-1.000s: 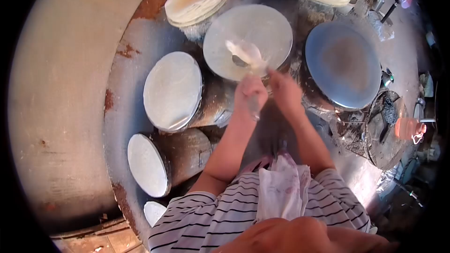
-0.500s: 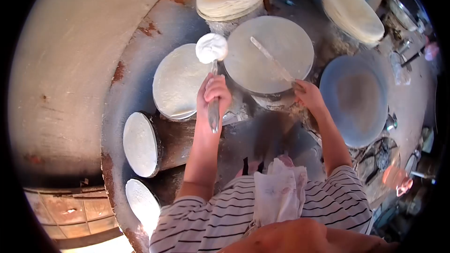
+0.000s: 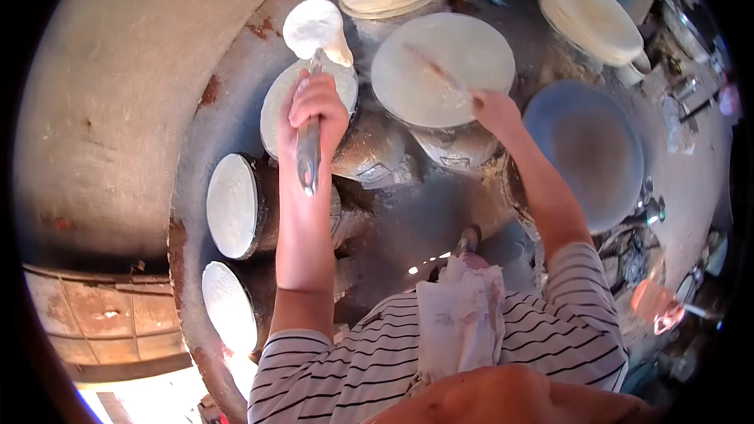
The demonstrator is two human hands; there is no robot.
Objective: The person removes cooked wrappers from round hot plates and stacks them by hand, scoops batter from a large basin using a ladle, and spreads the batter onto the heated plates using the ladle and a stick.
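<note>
Shifted from beside the left griddle's [image 3: 270, 114] right edge, the ladle [image 3: 309, 159] now hangs past its far edge, heaped with white dough [image 3: 314, 25] drooping rightward. Its long axis runs nearly in line with the forearm, butt toward the body, bowl away. The left hand [image 3: 318, 106] has its fingers curled tightly round the handle, the sensible hold: the metal looks stiff and probably bowl-heavy, the dough soft and sticky. At the central griddle's [image 3: 424, 114] near right edge, the right hand [image 3: 495, 112] closes on a blurred flat stick [image 3: 444, 76], likely light, slanting toward the far left edge.
</note>
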